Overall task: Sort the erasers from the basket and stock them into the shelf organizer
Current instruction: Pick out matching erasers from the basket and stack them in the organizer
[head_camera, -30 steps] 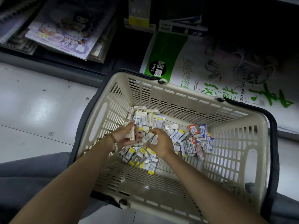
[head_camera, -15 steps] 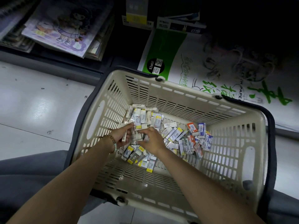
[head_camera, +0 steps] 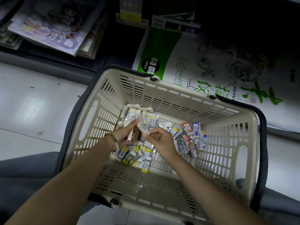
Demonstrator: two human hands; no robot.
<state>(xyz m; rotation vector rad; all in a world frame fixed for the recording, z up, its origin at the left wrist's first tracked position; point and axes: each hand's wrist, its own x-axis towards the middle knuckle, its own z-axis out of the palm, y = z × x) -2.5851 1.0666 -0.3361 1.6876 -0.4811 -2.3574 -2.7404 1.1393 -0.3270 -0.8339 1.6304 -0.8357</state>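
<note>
Left hand (head_camera: 124,135) clasps gathered erasers (head_camera: 130,135); right hand (head_camera: 160,141) pinches one: light, firm, probably slick-sleeved, best gripped across long sides.

Dim light falls on a pale glossy tiled floor (head_camera: 32,114) at the left of the frame, a dark low shelf (head_camera: 42,61) across the upper left carries stacked picture books with a purple cartoon cover (head_camera: 48,28), and a large white-and-green pack of sketch paper (head_camera: 203,67) fills the upper right.

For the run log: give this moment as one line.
stage: sorting in basket | left hand: holds pale erasers | right hand: pinches one eraser
</note>
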